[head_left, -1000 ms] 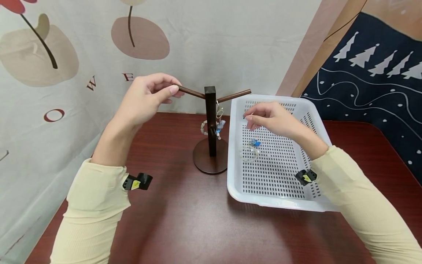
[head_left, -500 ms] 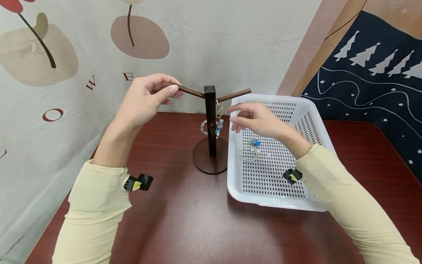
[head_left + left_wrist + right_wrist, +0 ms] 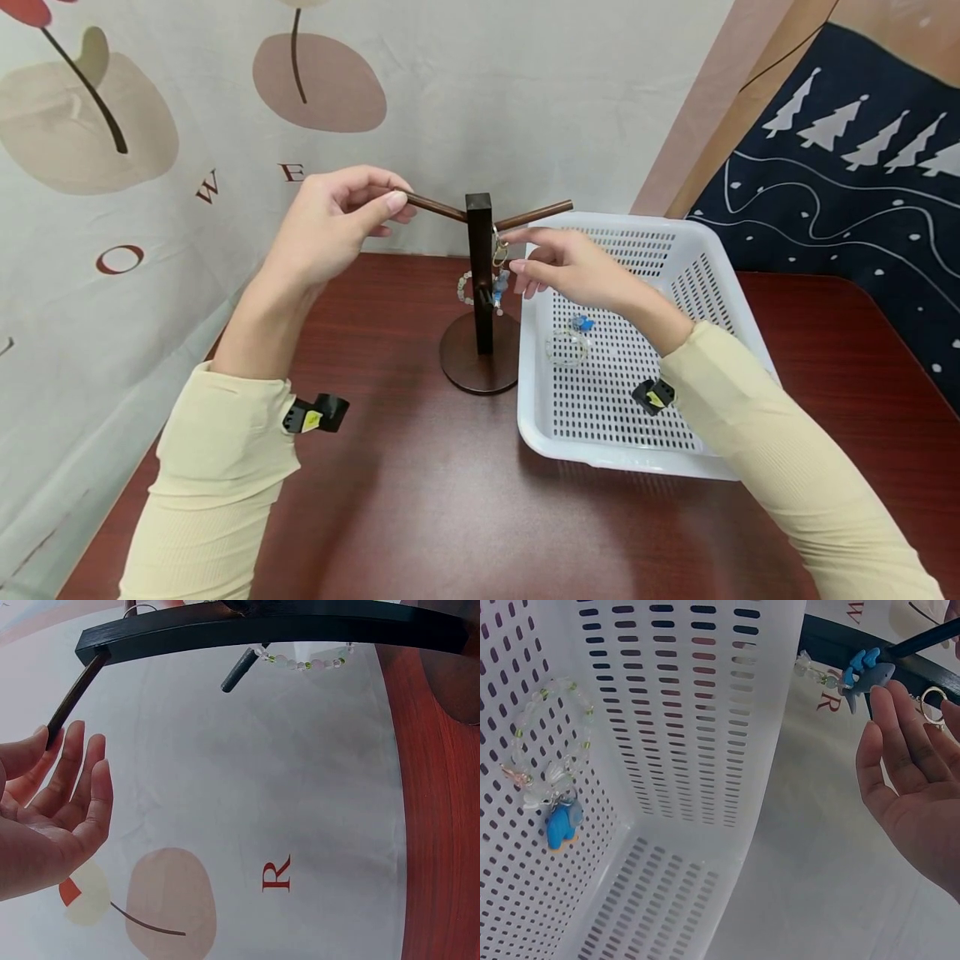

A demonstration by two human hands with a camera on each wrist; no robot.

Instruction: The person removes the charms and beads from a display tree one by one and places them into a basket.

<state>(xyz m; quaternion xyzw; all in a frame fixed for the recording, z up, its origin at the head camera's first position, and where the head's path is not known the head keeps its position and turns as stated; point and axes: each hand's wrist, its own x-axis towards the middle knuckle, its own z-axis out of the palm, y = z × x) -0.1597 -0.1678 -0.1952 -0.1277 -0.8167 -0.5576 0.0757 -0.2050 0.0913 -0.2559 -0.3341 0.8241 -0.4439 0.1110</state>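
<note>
My left hand (image 3: 330, 221) pinches the tip of the upper left peg (image 3: 437, 207) of a dark wooden stand (image 3: 480, 283) between thumb and fingers. From the stand's right side hangs a beaded charm with a gold ring (image 3: 501, 255). My right hand (image 3: 573, 267) reaches to it, forefinger extended with its tip right at the ring, thumb apart below. The right wrist view shows a grey-blue dolphin charm (image 3: 874, 677) by the fingertips. A pale beaded bracelet (image 3: 462, 289) hangs behind the post; its beads (image 3: 300, 664) show in the left wrist view.
A white perforated plastic basket (image 3: 531, 408) stands right of the round base (image 3: 480, 379), under my right forearm. A clear beaded bracelet (image 3: 564, 360) with a blue animal charm (image 3: 582, 323) lies inside. Printed cloth (image 3: 525, 108) hangs behind the red-brown table (image 3: 420, 500).
My right hand has moved left from above the basket to the gold ring on the stand. My left hand keeps its pinch on the peg.
</note>
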